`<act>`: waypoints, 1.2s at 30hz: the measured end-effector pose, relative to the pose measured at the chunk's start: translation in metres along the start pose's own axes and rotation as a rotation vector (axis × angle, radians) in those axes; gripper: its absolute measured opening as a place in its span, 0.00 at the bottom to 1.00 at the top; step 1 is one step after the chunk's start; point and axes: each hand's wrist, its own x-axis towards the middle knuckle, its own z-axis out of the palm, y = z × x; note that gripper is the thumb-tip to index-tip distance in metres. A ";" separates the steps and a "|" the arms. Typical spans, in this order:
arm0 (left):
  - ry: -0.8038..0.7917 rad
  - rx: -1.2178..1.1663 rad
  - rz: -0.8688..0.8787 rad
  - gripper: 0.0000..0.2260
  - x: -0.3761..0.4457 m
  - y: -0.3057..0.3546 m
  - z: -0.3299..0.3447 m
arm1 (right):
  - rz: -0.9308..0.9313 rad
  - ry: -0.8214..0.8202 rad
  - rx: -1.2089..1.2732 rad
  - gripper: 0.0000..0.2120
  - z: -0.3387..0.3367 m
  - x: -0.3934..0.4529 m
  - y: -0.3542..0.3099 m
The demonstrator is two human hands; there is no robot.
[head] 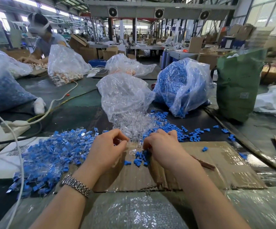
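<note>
Clear plugs point(130, 129) and blue boots point(139, 160) on cardboard point(216, 162), bench point(77, 100).
Left hand point(107, 146) fingers pinching a plug point(118, 143); right hand point(160, 145) fingers curled round boots.

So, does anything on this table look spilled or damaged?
Small clear plastic pieces spill from the open transparent bag, small blue plastic pieces lie scattered, and the brown cardboard sheet has a torn near edge.

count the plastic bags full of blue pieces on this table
2. The right bag stands right of centre, beside the clear bag. The left bag lies at the far left, cut off by the frame edge. The green sack hides its contents, so there may be more.
</note>
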 end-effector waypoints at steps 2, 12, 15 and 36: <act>-0.035 -0.195 -0.080 0.04 0.002 0.000 -0.002 | -0.001 0.019 0.028 0.12 0.002 0.001 0.001; -0.172 -1.084 -0.431 0.13 0.003 0.005 -0.012 | 0.020 0.213 0.454 0.01 0.007 -0.008 0.007; -0.165 -1.073 -0.438 0.16 0.002 0.005 -0.013 | 0.009 0.360 0.784 0.03 0.003 -0.012 0.007; -0.269 -1.038 -0.297 0.10 0.001 0.006 -0.006 | -0.203 0.507 0.700 0.03 0.010 -0.011 -0.003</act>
